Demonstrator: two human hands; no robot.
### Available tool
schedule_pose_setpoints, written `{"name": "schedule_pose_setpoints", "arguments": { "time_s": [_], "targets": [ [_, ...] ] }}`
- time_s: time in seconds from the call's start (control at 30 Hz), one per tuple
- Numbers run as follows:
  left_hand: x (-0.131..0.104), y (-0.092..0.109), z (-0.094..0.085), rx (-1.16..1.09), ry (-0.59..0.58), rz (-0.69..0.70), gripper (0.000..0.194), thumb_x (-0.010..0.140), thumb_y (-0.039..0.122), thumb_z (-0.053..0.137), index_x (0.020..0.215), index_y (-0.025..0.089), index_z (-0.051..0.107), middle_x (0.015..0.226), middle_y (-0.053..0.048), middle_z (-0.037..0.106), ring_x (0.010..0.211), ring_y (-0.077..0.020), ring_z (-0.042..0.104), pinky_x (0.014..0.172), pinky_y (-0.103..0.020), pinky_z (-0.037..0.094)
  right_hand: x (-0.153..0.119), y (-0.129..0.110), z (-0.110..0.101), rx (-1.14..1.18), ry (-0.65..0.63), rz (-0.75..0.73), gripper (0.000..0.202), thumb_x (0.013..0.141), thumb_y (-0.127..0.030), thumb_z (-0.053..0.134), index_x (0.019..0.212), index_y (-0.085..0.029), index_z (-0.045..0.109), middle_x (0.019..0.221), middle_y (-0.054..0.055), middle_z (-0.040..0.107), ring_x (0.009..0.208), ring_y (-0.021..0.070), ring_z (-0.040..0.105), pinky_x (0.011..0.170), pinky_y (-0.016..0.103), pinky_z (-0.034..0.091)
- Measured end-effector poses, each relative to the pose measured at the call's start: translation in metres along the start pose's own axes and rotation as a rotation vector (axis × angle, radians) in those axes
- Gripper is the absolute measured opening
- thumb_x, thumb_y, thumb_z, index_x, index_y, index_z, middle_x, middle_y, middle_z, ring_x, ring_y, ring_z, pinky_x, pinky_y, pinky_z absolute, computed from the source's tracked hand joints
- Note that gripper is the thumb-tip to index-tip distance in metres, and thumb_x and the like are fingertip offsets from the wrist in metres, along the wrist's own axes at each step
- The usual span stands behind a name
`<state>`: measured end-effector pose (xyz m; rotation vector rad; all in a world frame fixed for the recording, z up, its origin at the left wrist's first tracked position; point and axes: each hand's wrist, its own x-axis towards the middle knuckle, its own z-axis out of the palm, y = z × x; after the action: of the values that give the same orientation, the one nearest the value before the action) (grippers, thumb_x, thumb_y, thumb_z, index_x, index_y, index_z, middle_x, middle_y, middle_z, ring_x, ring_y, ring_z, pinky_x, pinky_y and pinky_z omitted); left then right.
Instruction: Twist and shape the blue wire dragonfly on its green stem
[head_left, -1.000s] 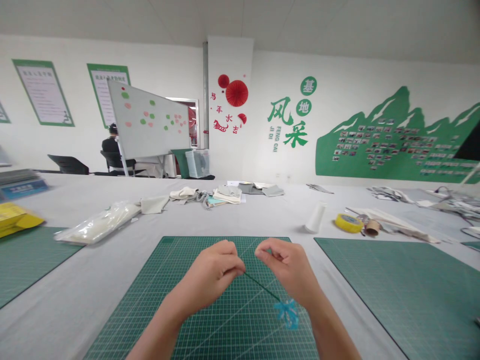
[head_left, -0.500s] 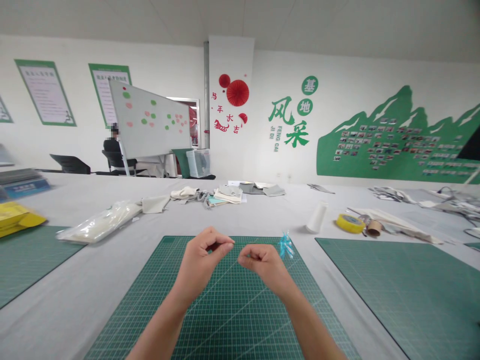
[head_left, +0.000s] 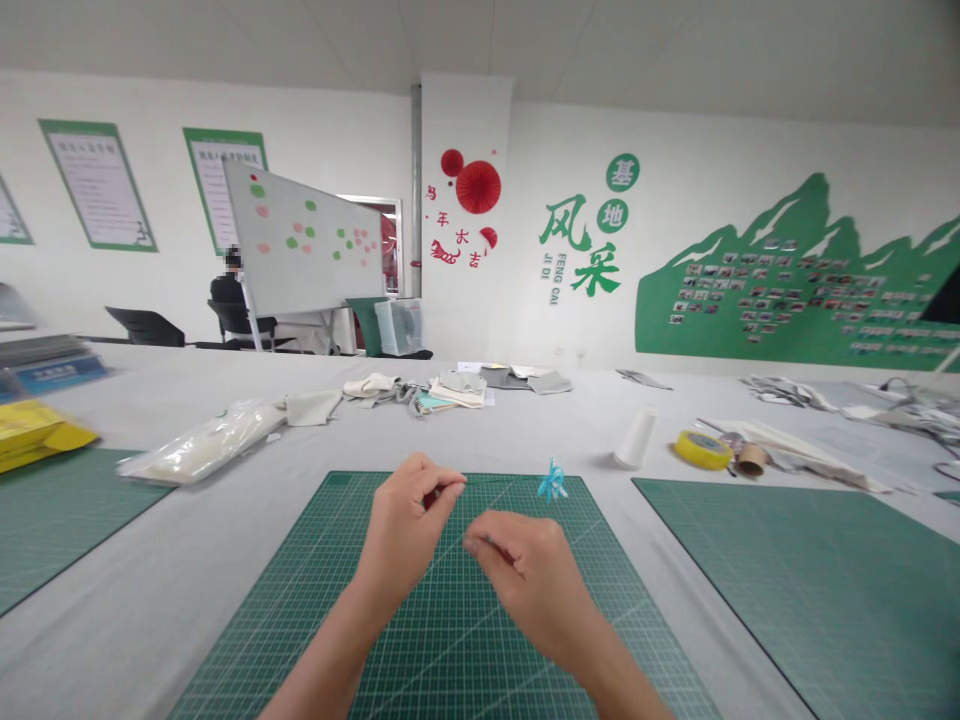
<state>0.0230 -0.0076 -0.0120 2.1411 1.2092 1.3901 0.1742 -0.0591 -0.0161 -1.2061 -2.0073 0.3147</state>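
My left hand is pinched over the cutting mat, holding one end of a thin, dark stem. The stem is hard to see against the green. At its far end, to the right, is a blue ribbon flower, with shiny loops spread out. My right hand is lower and nearer to me, below the stem. Its thumb and forefinger are pressed together, and whatever lies between them is too small to make out. A small gap separates the two hands.
Beyond the mat stand a white thread cone, a yellow tape roll and a cardboard core. A clear plastic package lies left. Cloth pieces are piled farther back. A second mat is at right. A person sits behind the whiteboard.
My right hand has moved down and toward me, away from the stem. The blue flower has shifted slightly left and up. My left hand stays nearly in place.
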Motion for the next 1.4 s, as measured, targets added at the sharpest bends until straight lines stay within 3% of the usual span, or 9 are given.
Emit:
{"name": "schedule_pose_setpoints", "arguments": {
  "time_s": [0.17,0.43,0.7,0.87,0.97,1.07,1.2,1.4],
  "targets": [
    [-0.002,0.000,0.003,0.073,-0.106,0.085,0.019,0.084,0.022,0.047,0.079,0.020,0.065,0.074,-0.002,0.055,0.069,-0.0128,0.052,0.063,-0.024,0.040,-0.004,-0.001,-0.010,-0.063,0.092,-0.036,0.022,0.089,-0.020,0.040,0.076,-0.020,0.058,0.067,-0.001,0.059,0.062,0.0108,0.051,0.060,0.021,0.032],
    [-0.004,0.006,-0.001,0.142,-0.354,0.233,0.023,0.086,0.020,0.044,0.080,0.021,0.066,0.076,-0.002,0.054,0.075,-0.0140,0.051,0.067,-0.024,0.039,-0.001,0.013,-0.031,-0.059,0.163,0.031,0.021,0.088,-0.024,0.044,0.075,-0.021,0.061,0.069,0.000,0.061,0.062,0.0124,0.052,0.061,0.023,0.035],
    [-0.004,0.016,-0.009,-0.164,-0.512,0.132,0.015,0.081,0.016,0.051,0.074,0.018,0.064,0.075,-0.001,0.053,0.072,-0.0117,0.052,0.064,-0.022,0.039,0.006,0.043,-0.041,0.217,0.100,0.167,0.022,0.080,-0.036,0.055,0.070,-0.018,0.062,0.049,-0.005,0.034,0.048,0.0090,0.029,0.046,0.022,0.024],
    [-0.001,0.013,-0.012,-0.266,-0.433,0.070,0.012,0.081,0.020,0.052,0.077,0.018,0.063,0.075,-0.001,0.054,0.070,-0.0118,0.051,0.065,-0.023,0.039,0.015,0.062,-0.024,0.334,0.099,0.194,0.024,0.076,-0.038,0.059,0.068,-0.016,0.062,0.048,-0.007,0.027,0.047,0.0080,0.026,0.046,0.022,0.022],
    [0.002,0.007,-0.011,-0.259,-0.336,0.029,0.013,0.081,0.023,0.052,0.075,0.017,0.062,0.072,-0.001,0.055,0.069,-0.0124,0.051,0.064,-0.024,0.039,0.019,0.064,-0.013,0.366,0.070,0.205,0.024,0.075,-0.037,0.059,0.066,-0.015,0.060,0.048,-0.006,0.031,0.047,0.0080,0.027,0.045,0.021,0.021],
    [0.004,0.002,-0.009,-0.233,-0.242,-0.027,0.014,0.082,0.025,0.051,0.076,0.017,0.061,0.073,-0.002,0.056,0.068,-0.0131,0.051,0.064,-0.025,0.039,0.020,0.056,-0.005,0.375,0.047,0.199,0.021,0.077,-0.032,0.056,0.065,-0.016,0.058,0.054,-0.004,0.039,0.051,0.0089,0.033,0.047,0.021,0.025],
    [0.005,-0.003,-0.007,-0.203,-0.137,-0.068,0.016,0.081,0.027,0.050,0.077,0.017,0.062,0.073,-0.002,0.058,0.068,-0.0137,0.052,0.063,-0.025,0.040,0.018,0.040,0.005,0.303,-0.005,0.188,0.018,0.079,-0.024,0.053,0.063,-0.017,0.058,0.053,-0.005,0.037,0.050,0.0084,0.033,0.048,0.021,0.025],
    [0.002,-0.002,-0.008,-0.119,-0.061,-0.080,0.015,0.081,0.025,0.050,0.076,0.018,0.062,0.074,-0.002,0.059,0.069,-0.0142,0.054,0.063,-0.025,0.041,0.011,0.019,0.010,0.166,-0.059,0.097,0.016,0.080,-0.017,0.050,0.065,-0.019,0.057,0.054,-0.005,0.046,0.052,0.0086,0.041,0.051,0.020,0.028]
  ]
}}
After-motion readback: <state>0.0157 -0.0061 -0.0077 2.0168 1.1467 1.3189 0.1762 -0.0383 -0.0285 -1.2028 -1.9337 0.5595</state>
